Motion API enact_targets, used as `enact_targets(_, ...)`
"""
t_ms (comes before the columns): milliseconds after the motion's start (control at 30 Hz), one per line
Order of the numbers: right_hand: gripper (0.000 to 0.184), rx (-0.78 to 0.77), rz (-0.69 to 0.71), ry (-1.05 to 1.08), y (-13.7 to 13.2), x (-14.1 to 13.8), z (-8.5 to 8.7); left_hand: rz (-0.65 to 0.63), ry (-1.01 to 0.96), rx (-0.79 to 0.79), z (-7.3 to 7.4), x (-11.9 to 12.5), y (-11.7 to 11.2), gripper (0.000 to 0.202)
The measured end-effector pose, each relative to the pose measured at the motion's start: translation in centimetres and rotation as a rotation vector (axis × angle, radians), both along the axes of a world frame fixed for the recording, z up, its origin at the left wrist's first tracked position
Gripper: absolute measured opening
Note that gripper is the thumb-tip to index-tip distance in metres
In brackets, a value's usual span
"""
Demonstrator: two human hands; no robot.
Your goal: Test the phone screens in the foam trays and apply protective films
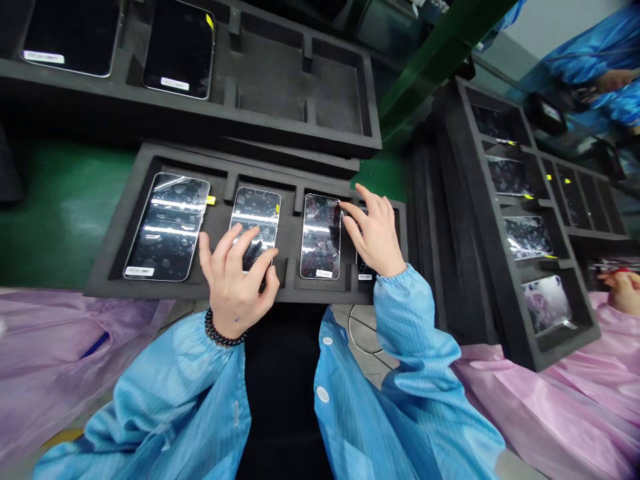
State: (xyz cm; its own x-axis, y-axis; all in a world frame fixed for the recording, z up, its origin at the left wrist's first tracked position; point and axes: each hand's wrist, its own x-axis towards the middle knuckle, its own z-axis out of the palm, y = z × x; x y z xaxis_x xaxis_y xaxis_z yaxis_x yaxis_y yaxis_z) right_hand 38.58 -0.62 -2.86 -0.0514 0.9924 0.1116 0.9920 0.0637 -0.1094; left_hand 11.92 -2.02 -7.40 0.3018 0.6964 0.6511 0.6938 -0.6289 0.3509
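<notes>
Over the second phone (257, 202) from left in the near tray (107, 283), the spread left hand (234, 283) could smudge it by brushing; the right hand (376, 233), spread at the third phone (321, 239), might knock it.

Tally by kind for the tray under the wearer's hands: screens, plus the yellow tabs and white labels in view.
Screens: 4 (the rightmost partly behind the right hand)
Yellow tabs: 2
White labels: 3
Total: 9

A green beam (440, 57) slants beyond the green tabletop (65, 207), grey floor (364, 328) below.
</notes>
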Motion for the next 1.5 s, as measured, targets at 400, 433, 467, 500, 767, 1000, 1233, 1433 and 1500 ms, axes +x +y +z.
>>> enact_targets(400,0.041,0.001,0.013,-0.013,0.6,-0.2,-0.5,0.001,0.011,0.017,0.1,0.0,0.0,0.023)
enact_targets(433,0.041,0.002,0.021,-0.011,0.4,-0.2,-0.5,0.002,0.012,0.017,0.1,0.0,0.0,0.023)
enact_targets(467,0.04,0.001,0.028,-0.008,0.3,-0.3,-0.4,0.003,0.013,0.018,0.1,0.0,0.0,0.023)
enact_targets(500,0.04,0.0,0.033,-0.005,0.1,-0.5,-0.4,0.003,0.013,0.018,0.1,0.0,0.1,0.023)
enact_targets(767,0.04,-0.019,0.068,0.019,-0.9,-0.9,-0.1,0.002,0.015,0.015,0.0,0.0,0.0,0.024)
enact_targets(1000,0.043,-0.04,0.097,0.008,1.0,-2.0,0.4,-0.001,0.025,0.009,0.1,0.0,0.0,0.026)
enact_targets(1233,0.044,-0.085,0.167,-0.018,3.6,-3.9,0.1,0.004,0.018,0.009,0.1,0.0,0.0,0.026)
enact_targets(1433,0.044,-0.067,0.179,-0.005,2.5,-3.9,0.3,0.008,0.019,0.005,0.1,0.0,0.0,0.025)
enact_targets(1500,0.044,-0.069,0.18,0.001,2.0,-3.9,0.4,0.012,0.016,0.002,0.1,0.0,0.0,0.025)
